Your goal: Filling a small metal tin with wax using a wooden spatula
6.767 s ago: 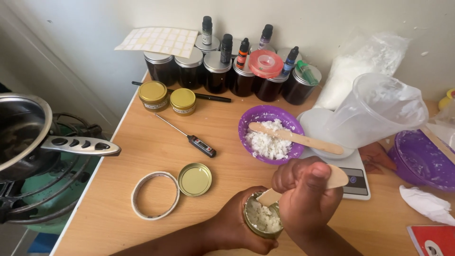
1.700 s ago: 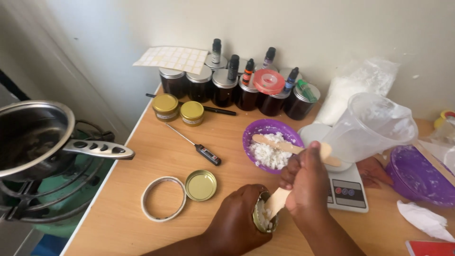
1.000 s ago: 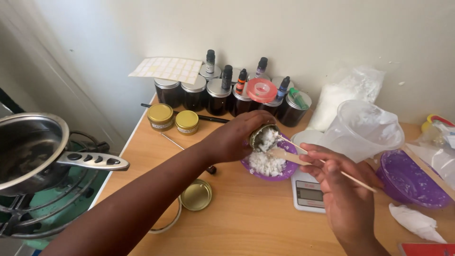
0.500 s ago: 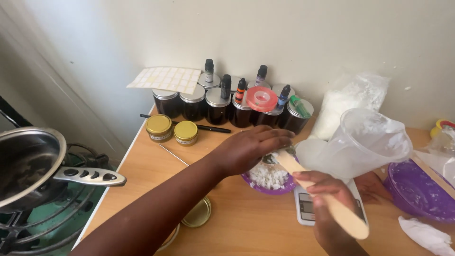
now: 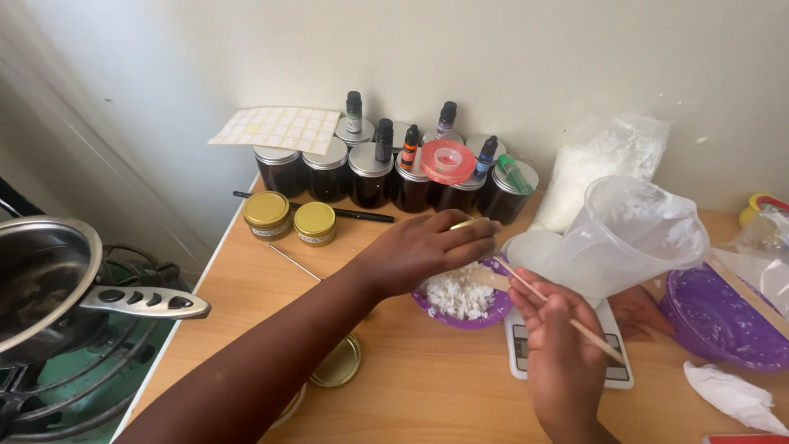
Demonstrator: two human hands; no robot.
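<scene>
Right hand [image 5: 563, 349] lowered stick [image 5: 559, 312]; left hand [image 5: 431, 247] holds tin [image 5: 470, 224] over bowl [image 5: 460, 316].

The left hand [image 5: 427, 251] covered nearly all of the small jar [image 5: 471, 223]; only a gold rim peeked out, its contents unseen. The purple bowl [image 5: 465, 316] sat half hidden beneath that hand. The thermometer [image 5: 292, 261] vanished under the forearm. The pan [image 5: 41, 279] ran off the left edge, and the second purple bowl [image 5: 723, 316] off the right.
</scene>
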